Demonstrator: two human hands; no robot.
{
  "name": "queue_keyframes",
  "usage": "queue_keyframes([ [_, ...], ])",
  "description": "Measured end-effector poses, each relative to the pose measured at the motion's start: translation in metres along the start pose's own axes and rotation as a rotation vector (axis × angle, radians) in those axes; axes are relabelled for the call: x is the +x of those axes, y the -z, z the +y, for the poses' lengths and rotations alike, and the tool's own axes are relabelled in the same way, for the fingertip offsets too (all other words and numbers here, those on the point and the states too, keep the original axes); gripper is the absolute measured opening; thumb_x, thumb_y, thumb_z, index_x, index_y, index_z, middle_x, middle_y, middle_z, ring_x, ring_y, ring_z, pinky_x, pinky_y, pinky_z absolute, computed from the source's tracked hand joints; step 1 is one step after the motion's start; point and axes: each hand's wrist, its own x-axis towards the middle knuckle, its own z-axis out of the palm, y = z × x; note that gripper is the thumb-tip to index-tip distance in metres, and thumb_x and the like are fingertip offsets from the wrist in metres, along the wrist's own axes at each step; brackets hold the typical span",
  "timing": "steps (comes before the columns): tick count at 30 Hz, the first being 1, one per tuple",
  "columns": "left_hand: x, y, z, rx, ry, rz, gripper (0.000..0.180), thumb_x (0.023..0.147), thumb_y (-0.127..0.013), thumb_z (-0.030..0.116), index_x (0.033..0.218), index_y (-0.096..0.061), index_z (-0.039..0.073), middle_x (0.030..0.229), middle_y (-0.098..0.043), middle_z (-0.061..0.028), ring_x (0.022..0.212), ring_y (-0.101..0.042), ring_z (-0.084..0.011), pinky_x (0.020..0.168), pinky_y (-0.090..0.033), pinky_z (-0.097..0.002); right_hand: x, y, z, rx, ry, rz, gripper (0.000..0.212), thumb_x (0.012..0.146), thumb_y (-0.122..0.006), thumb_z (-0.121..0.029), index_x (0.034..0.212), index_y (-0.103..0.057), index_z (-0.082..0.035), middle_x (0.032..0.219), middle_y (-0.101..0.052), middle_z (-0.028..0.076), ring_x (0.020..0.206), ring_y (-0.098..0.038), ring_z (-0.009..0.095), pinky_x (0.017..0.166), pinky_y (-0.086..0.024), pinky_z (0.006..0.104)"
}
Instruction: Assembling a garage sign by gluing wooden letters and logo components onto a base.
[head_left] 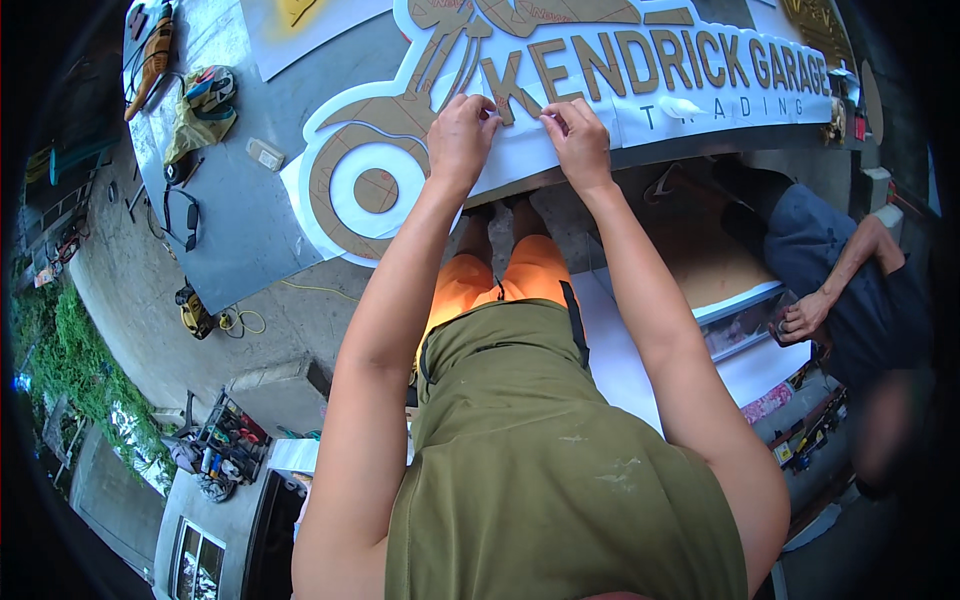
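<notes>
A large white cut-out sign [312, 160] lies on the table in front of me, with raised shapes and letters [690, 62] faced in brown paper. My left hand [460, 140] is over its near edge, thumb and fingertips pinched together. My right hand [580, 142] is close beside it to the right, also in a pinch, just below the row of letters. Whatever is between the fingertips of either hand is too small to make out. A brown disc [376, 190] inside a white ring sits on the sign's round left end. A small white object [683, 108] rests on the lower strip of letters.
On the table's left are an orange tool [155, 62], a yellow plastic bag [196, 125], a small white container [265, 153] and dark glasses [191, 220]. A yellow-black tool [194, 312] with a yellow cord stands on the floor. A co-worker [830, 270] is at the right.
</notes>
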Motion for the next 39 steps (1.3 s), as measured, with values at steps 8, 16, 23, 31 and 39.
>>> queue_keyframes([
  [8,0.006,-0.002,-0.001,-0.016,0.017,0.006,0.018,0.086,-0.081,0.019,0.101,-0.080,0.011,0.096,-0.074,-0.0065,0.090,-0.072,-0.0272,0.083,-0.056,-0.0396,0.000,-0.010,0.007,0.024,-0.022,0.077,0.011,0.089,-0.079,-0.010,0.100,-0.076,-0.009,0.093,-0.068,0.007,0.077,-0.072,0.026,0.069,-0.057,0.0374],
  [16,0.007,-0.001,-0.001,-0.013,0.022,-0.014,0.018,0.085,-0.081,0.020,0.101,-0.080,0.011,0.098,-0.074,-0.0060,0.090,-0.072,-0.0267,0.083,-0.056,-0.0394,-0.002,-0.012,0.002,0.052,-0.042,0.122,0.011,0.090,-0.078,-0.009,0.100,-0.077,-0.010,0.092,-0.068,0.007,0.074,-0.071,0.026,0.067,-0.056,0.0365],
  [23,0.007,-0.001,0.004,0.001,0.091,-0.063,0.019,0.088,-0.080,0.024,0.101,-0.082,0.010,0.096,-0.078,-0.0083,0.087,-0.074,-0.0264,0.082,-0.057,-0.0386,-0.002,-0.014,0.006,0.036,-0.044,0.126,0.011,0.090,-0.078,-0.009,0.100,-0.078,-0.011,0.090,-0.067,0.007,0.073,-0.071,0.024,0.067,-0.056,0.0358],
  [31,0.012,-0.003,0.006,0.007,0.195,-0.096,0.022,0.087,-0.079,0.028,0.099,-0.084,0.009,0.089,-0.080,-0.0092,0.083,-0.077,-0.0249,0.081,-0.059,-0.0375,0.000,-0.015,0.003,0.059,-0.061,0.128,0.011,0.089,-0.078,-0.008,0.100,-0.078,-0.011,0.087,-0.066,0.006,0.073,-0.069,0.023,0.067,-0.055,0.0348],
  [39,0.011,0.000,0.007,-0.009,0.191,-0.124,0.023,0.085,-0.079,0.028,0.098,-0.084,0.008,0.088,-0.080,-0.0108,0.083,-0.077,-0.0274,0.080,-0.059,-0.0386,-0.002,-0.014,0.003,0.043,-0.040,0.143,0.013,0.091,-0.077,-0.006,0.104,-0.079,-0.008,0.086,-0.066,0.004,0.069,-0.065,0.015,0.064,-0.053,0.0296],
])
